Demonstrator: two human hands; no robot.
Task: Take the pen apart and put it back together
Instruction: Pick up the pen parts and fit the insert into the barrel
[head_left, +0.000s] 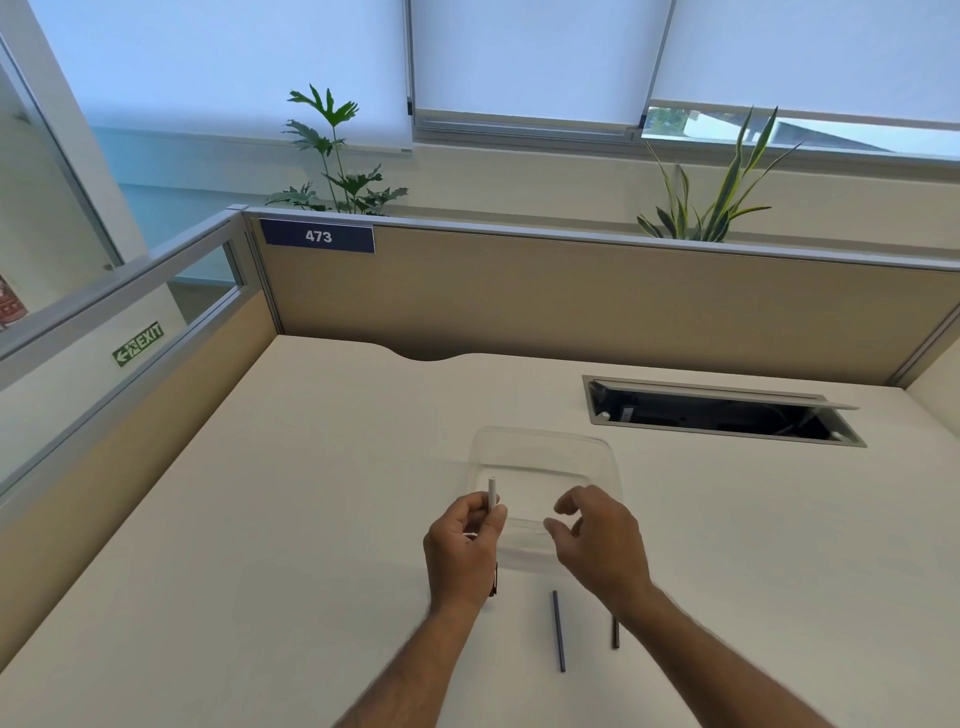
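Observation:
My left hand (464, 551) grips a white pen barrel (492, 494), which sticks upright out of the fist. My right hand (597, 540) hovers beside it with curled, spread fingers and holds nothing. On the desk near me lies a thin dark refill (559, 630). A second dark pen part (615, 634) lies right of it, partly hidden under my right wrist. Another dark piece (496, 579) peeks out from behind my left hand.
A clear plastic tray (545, 441) rests on the cream desk (311, 493) just beyond my hands. An open cable hatch (722, 413) is cut into the desk at the back right. Beige partition walls (571, 296) close the desk at the back and left.

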